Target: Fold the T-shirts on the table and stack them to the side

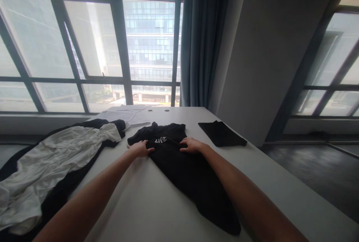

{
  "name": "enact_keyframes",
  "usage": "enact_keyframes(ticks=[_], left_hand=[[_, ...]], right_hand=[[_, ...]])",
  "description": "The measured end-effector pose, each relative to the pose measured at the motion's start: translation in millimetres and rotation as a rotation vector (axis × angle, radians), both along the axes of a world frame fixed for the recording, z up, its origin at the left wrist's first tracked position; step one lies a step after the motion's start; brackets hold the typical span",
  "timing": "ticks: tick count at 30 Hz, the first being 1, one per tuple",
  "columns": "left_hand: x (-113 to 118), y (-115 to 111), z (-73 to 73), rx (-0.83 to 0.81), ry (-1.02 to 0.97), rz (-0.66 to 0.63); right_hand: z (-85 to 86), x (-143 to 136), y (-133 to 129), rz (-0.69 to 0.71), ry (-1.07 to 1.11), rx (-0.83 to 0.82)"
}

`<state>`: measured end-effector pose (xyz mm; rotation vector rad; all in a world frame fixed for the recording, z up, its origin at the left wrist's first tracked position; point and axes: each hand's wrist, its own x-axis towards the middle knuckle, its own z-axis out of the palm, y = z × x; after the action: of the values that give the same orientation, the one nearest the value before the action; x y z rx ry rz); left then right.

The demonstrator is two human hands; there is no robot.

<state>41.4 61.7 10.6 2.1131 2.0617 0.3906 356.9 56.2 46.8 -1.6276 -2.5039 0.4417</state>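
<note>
Shirt, blk w/ white lettering, flat on bench, long axis running near R to far L, collar end away. L hand & R hand apart, each touching its upper part; grip unclear.

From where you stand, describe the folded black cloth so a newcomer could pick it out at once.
On the white table by the windows, look right of the black shirt that both hands touch. The folded black cloth lies flat near the right edge. Unlike the shirt, it shows no white lettering and is folded into a compact shape.
</note>
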Motion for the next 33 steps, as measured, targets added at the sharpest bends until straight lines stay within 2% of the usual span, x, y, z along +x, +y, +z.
enact_keyframes(ticks=[3, 6, 9, 12, 15, 17, 19, 21, 23, 26, 29, 33], left_hand=[[-22.7, -0.7, -4.1, 0.003, -0.026, 0.004], [-40.6, 1.6, -1.3, -0.025, 0.001, 0.032], [-42.7, 3.2, -2.4, 0.049, 0.042, 0.103], [-37.5, 2.0, -6.3, 0.206, 0.093, 0.127], [-38.0, -0.7, -6.8, 0.300, 0.126, 0.115], [-41.9, -2.2, -5.5, 0.309, 0.150, 0.130], [-45.5, -3.0, -5.0, 0.302, 0.178, 0.144], [-46.7, -2.6, -6.0, 0.325, 0.194, 0.139], [-45.6, -1.0, -8.4, 0.382, 0.188, 0.091], [-44.1, 2.9, -12.2, 0.379, 0.118, -0.056], [-49.1, 7.4, -14.5, 0.231, 0.039, -0.095], [-69.6, 16.7, -15.1, 0.056, 0.000, -0.037]], right_hand=[[3.3, 9.5, -5.0, -0.060, -0.107, 0.005], [8.5, 17.1, -5.5, -0.201, -0.186, -0.032], [3.8, 16.1, -3.0, -0.331, -0.198, 0.082], [-7.6, 9.4, 2.7, -0.370, -0.175, 0.207], [-13.2, 13.5, 11.5, -0.422, -0.053, 0.264], [-13.1, 29.4, 16.8, -0.568, 0.078, 0.305], [-13.5, 53.4, 19.7, -0.774, 0.178, 0.349], [-16.0, 76.5, 19.6, -0.890, 0.169, 0.410], [-18.5, 88.3, 17.2, -0.873, 0.082, 0.501], [-18.0, 76.4, 13.5, -0.678, -0.025, 0.570], [-15.0, 44.7, 12.2, -0.485, -0.034, 0.405], [-19.1, 20.5, 13.7, -0.403, -0.115, 0.138]])
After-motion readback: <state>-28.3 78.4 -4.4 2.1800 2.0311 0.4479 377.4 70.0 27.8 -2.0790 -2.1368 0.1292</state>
